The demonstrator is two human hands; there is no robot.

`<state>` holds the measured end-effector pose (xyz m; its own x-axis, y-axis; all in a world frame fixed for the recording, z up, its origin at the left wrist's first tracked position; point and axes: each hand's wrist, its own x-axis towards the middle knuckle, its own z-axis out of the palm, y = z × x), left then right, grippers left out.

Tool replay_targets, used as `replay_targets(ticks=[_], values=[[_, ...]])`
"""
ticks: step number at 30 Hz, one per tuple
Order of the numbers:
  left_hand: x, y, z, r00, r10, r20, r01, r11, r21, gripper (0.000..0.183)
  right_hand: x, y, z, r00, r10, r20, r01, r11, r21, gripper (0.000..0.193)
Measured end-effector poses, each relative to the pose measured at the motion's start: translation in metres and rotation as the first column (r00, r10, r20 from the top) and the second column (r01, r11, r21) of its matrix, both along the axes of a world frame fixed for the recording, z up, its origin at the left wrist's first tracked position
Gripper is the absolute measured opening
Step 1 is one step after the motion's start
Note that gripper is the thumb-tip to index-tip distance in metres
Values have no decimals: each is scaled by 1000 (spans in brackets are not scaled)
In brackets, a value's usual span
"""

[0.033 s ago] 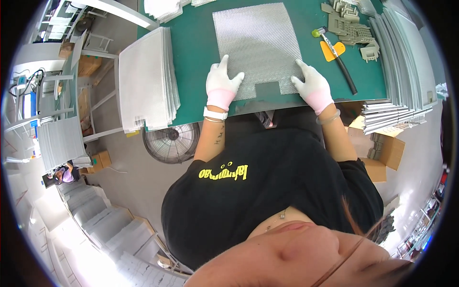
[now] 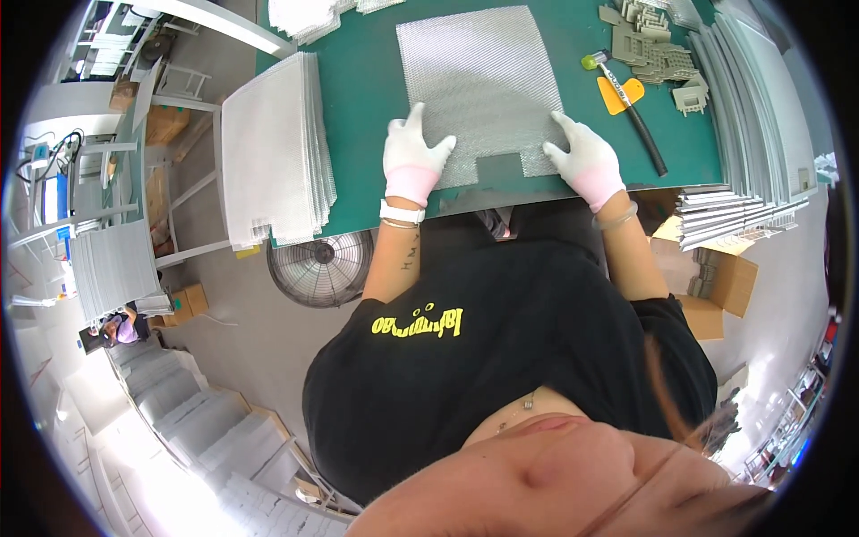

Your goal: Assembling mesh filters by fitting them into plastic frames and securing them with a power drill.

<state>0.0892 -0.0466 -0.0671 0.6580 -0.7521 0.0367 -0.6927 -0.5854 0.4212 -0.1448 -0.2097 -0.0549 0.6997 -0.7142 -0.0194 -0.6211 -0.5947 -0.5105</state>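
A silver metal mesh sheet (image 2: 479, 67) lies flat on the green table top, with a rectangular notch cut into its near edge. At its left edge rests my left hand (image 2: 414, 150), in a white glove with a pink cuff, thumb and fingers spread. My right hand (image 2: 582, 157), gloved the same way, lies open against the right edge, its thumb over the mesh. Both hands touch the sheet without gripping it. Right of the sheet lies a hammer (image 2: 633, 121) with a black handle and a yellow-green head, across an orange-yellow flat piece (image 2: 617, 95).
On the left stands a stack of mesh sheets (image 2: 273, 148). Beige plastic parts (image 2: 658, 54) are heaped at the far right, beside stacked framed panels (image 2: 752, 116). Below the table are a floor fan (image 2: 322, 264) and an open cardboard box (image 2: 729, 286). Another person (image 2: 123, 327) is far left.
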Motion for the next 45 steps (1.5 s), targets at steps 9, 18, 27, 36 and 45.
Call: replay_targets(ticks=[9, 18, 27, 36, 45], values=[[36, -3, -15, 808, -553, 203, 495, 825, 273, 67, -16, -211, -3, 990, 61, -128, -139, 606, -784, 42], [-42, 39, 33, 816, -467, 341, 433, 884, 173, 68, -9, -221, -1, 949, 54, -312, -248, 738, -628, 23], [-144, 110, -71, -282, -225, -933, -527, 849, -46, 49, -48, 24, 52, 891, 177, 418, -224, 972, 67, 18], [-145, 74, -73, -108, -259, -960, -787, 612, -76, 27, -58, 130, -102, 712, -609, 350, -402, 55, 914, 32], [-153, 76, -73, -62, -167, -984, -761, 645, -61, 36, -49, 130, -98, 744, -562, 362, -207, 321, 924, 33]])
